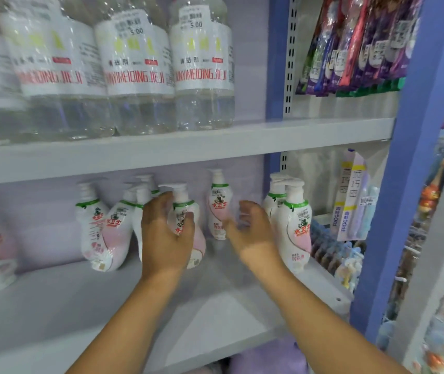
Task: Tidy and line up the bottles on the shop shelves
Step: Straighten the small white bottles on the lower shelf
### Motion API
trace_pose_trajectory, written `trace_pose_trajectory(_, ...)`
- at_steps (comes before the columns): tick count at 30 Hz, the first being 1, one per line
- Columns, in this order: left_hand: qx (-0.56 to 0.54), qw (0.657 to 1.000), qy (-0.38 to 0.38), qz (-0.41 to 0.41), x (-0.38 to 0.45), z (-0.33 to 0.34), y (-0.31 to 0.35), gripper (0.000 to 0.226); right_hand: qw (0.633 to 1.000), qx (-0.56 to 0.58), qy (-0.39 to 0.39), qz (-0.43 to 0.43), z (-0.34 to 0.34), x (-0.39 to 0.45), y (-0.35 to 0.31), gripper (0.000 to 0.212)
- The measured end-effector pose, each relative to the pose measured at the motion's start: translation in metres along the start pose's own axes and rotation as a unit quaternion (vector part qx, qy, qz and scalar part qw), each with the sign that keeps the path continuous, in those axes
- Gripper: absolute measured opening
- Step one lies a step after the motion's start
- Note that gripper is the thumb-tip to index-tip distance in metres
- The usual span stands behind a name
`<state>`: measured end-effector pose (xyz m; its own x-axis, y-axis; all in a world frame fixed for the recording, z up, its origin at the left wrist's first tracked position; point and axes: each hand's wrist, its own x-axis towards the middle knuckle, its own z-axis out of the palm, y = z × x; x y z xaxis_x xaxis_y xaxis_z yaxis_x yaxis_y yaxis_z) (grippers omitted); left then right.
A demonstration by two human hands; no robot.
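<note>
An upright pump bottle, nozzle up, is gripped by the left hand; the right hand is held loosely open, holding nothing. Bare shelf lies in front.

Pretty clearly a small shop I'm working in. Above my hands, big clear bottles wear price stickers reading 5.00. Identical pump bottles stand in a row right at my fingertips, and up to the right packets hang off a slotted shelf upright.
</note>
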<state>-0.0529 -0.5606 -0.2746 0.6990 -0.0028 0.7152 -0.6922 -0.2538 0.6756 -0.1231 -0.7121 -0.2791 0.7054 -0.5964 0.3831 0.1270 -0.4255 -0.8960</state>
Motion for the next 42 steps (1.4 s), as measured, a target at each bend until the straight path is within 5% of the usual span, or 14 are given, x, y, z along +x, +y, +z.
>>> trace_pose_trajectory(3,0.010,0.993,-0.087,-0.074,-0.003,0.000,-0.015,0.063,0.992,-0.107,-0.028,0.055,0.040,0.043,0.002,0.058)
trace_pose_trajectory(6,-0.030,0.980,-0.153,-0.127,-0.013,-0.002,-0.024,0.077,0.990,-0.118,0.024,0.077,0.066,0.060,0.008,0.070)
trace_pose_trajectory(9,-0.035,0.963,-0.211,-0.165,-0.012,-0.010,-0.032,0.081,0.984,-0.146,0.051,0.092,0.071,0.068,0.012,0.062)
trace_pose_trajectory(15,-0.013,0.957,-0.206,-0.202,-0.008,-0.022,-0.036,0.067,0.983,-0.176,0.056,-0.001,0.054,0.044,0.022,0.035)
trace_pose_trajectory(19,0.001,0.953,-0.207,-0.219,-0.007,-0.025,-0.037,0.057,0.978,-0.209,-0.004,0.020,0.032,0.016,0.011,0.037)
trace_pose_trajectory(23,-0.004,0.947,-0.236,-0.217,-0.004,-0.025,-0.038,0.051,0.993,-0.115,-0.023,0.031,-0.004,-0.030,0.011,0.027)
trace_pose_trajectory(31,-0.102,0.901,-0.351,-0.233,0.002,0.008,-0.014,0.044,0.989,-0.113,0.083,-0.042,-0.030,-0.085,0.018,0.083)
trace_pose_trajectory(42,-0.216,0.853,-0.413,-0.234,0.009,0.039,-0.009,0.042,0.965,-0.202,0.158,-0.051,-0.030,-0.074,0.025,0.078)
